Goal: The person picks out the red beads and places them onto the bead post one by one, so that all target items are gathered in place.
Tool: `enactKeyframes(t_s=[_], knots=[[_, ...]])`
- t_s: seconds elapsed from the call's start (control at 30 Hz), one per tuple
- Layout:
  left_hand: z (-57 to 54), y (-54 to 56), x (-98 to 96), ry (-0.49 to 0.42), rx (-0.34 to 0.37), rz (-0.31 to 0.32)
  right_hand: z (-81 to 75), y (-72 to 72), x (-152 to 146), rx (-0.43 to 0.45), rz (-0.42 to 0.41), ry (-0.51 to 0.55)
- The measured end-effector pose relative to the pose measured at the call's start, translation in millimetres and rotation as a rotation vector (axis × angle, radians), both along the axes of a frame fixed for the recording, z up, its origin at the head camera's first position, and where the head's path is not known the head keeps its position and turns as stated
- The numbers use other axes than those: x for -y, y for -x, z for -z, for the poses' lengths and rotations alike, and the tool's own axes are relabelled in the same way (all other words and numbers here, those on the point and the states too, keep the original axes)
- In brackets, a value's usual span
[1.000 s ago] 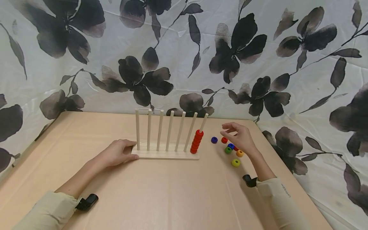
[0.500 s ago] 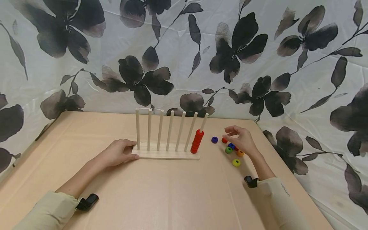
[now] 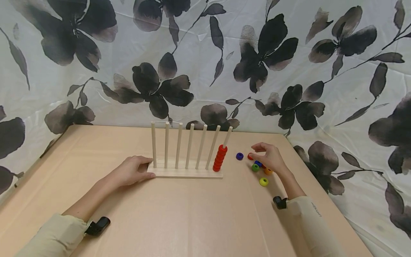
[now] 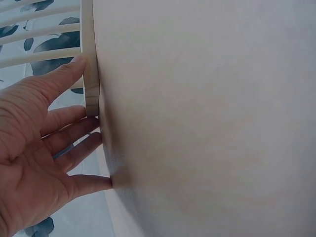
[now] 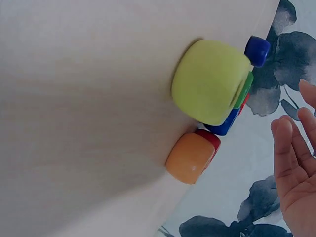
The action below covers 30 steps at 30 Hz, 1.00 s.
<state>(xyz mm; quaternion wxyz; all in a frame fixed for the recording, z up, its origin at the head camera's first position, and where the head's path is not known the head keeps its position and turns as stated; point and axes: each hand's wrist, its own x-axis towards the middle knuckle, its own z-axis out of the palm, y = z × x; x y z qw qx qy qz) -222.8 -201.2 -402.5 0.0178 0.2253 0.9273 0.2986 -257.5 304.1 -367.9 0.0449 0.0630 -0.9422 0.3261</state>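
My left hand (image 3: 133,170) holds the left end of a wooden peg stand (image 3: 186,173). In the left wrist view its thumb lies against the base and the fingers spread about the end. Several red beads (image 3: 219,158) are stacked on the rightmost peg; the other pegs are bare. To the right, my right hand (image 3: 269,157) hovers over loose beads, its thumb tip by a red bead (image 3: 249,156), which it partly hides. In the right wrist view its fingers are loosely bent, with nothing seen between them. Below it are a green bead (image 3: 255,167) and a yellow bead (image 5: 211,81).
A blue bead (image 3: 239,156) lies between the stand and the right hand. Another blue bead (image 3: 258,163), a partly hidden red one and an orange bead (image 5: 190,158) lie under that hand. The light wooden table (image 3: 186,214) ends at a flower-printed cloth (image 3: 205,64).
My right hand has shifted slightly right and lowered towards the loose beads, its thumb now closer to the red one. The left hand and the peg stand have stayed put.
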Motion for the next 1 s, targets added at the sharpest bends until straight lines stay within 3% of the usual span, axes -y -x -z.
enactKeyframes(t_s=[0.47, 1.0], knots=[[-0.6, -0.7, 1.1, -0.003, 0.010, 0.005, 14.0, 11.3, -5.9, 0.024, -0.005, -0.016], [-0.8, 0.0, 1.6, -0.014, -0.009, 0.016, 19.6, 15.8, -6.0, 0.067, 0.015, -0.014]])
